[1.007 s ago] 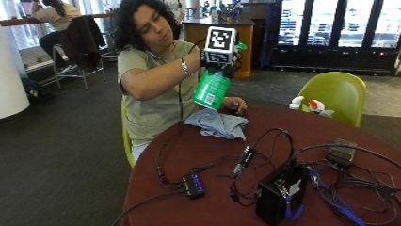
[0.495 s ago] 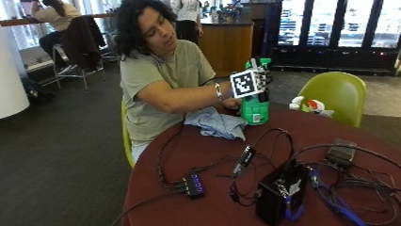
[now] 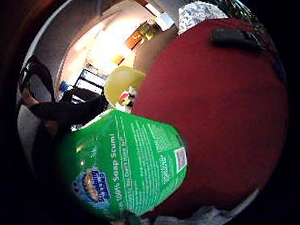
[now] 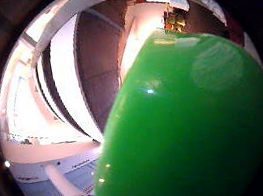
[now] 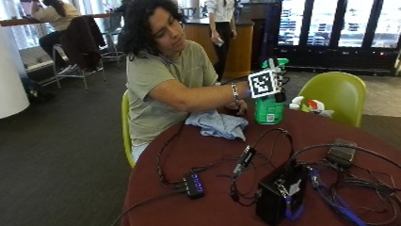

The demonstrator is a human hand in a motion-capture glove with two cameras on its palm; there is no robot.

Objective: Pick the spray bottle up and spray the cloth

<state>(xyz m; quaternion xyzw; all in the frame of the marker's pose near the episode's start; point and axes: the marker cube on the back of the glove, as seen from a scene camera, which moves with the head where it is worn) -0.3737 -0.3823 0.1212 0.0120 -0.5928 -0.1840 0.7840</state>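
Note:
In the outside view a green spray bottle stands upright on the round dark-red table, just right of a crumpled light-blue cloth. My gloved right hand grips the bottle around its neck and trigger head. The bare left hand rests at the cloth's far edge. In the little finger side palm view the bottle's label is close, with the table under it and a bit of cloth beside it. The bottle fills the thumb side palm view.
A yellow-green chair stands behind the table, with a small white and red bottle on the table in front of it. A black box, a hub, a dark device and tangled cables cover the near side.
The bottle came down from above the cloth and to the right; it now stands on the table beside the cloth, with my hand still around it.

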